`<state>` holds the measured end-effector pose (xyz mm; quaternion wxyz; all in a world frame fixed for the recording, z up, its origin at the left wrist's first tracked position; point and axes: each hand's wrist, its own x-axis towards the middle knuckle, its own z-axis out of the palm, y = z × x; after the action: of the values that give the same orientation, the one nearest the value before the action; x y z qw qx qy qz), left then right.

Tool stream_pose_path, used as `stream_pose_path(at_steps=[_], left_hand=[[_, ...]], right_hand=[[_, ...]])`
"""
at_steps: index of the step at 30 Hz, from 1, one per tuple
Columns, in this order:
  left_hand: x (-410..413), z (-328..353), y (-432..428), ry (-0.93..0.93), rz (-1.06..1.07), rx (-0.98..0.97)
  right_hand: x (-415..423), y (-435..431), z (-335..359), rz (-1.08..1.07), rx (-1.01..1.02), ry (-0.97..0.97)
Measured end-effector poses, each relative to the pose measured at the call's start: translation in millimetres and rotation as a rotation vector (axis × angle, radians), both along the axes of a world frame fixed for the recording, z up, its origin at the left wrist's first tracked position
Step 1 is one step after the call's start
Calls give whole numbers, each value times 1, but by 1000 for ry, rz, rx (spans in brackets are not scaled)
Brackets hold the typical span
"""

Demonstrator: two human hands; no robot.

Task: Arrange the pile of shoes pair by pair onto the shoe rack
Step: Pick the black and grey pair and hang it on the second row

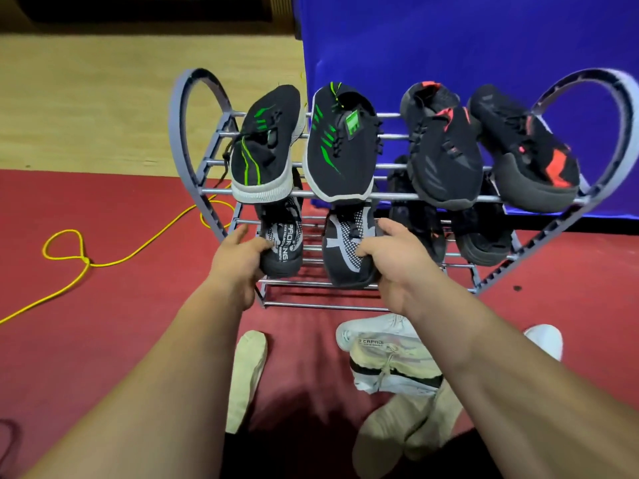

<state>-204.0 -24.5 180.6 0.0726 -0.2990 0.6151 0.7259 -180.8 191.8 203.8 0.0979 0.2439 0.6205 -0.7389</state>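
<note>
A grey metal shoe rack (221, 134) with curved ends stands on the red floor. Its top tier carries a black-and-green pair (340, 146) at the left and a black-and-red pair (446, 160) at the right. On the lower tier, my left hand (238, 257) grips the heel of a black-and-grey shoe (285, 236). My right hand (394, 257) grips its mate (347, 247) beside it. An all-black pair (480, 236) sits to their right on the same tier. A white and pale-yellow shoe (390, 357) lies on the floor under my right forearm.
A yellow cord (81, 259) loops over the red floor at the left. A blue cloth (449, 39) hangs behind the rack. My socked feet (249, 368) rest near the bottom edge. A white object (546, 340) lies at the right.
</note>
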Motion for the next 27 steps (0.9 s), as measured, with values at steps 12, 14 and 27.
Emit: stream_pose_path(at_steps=[12,14,27], left_hand=[[0,-32,-1,-240,93,150],[-1,-33,-3,-221,115,136],[-4,-39,0,-64,251,322]], right_hand=[[-13,-23,-23,-1,-76,-70],[-2,-26,-31,111,26,-246],[4,-34,-49,-24,-310,-356]])
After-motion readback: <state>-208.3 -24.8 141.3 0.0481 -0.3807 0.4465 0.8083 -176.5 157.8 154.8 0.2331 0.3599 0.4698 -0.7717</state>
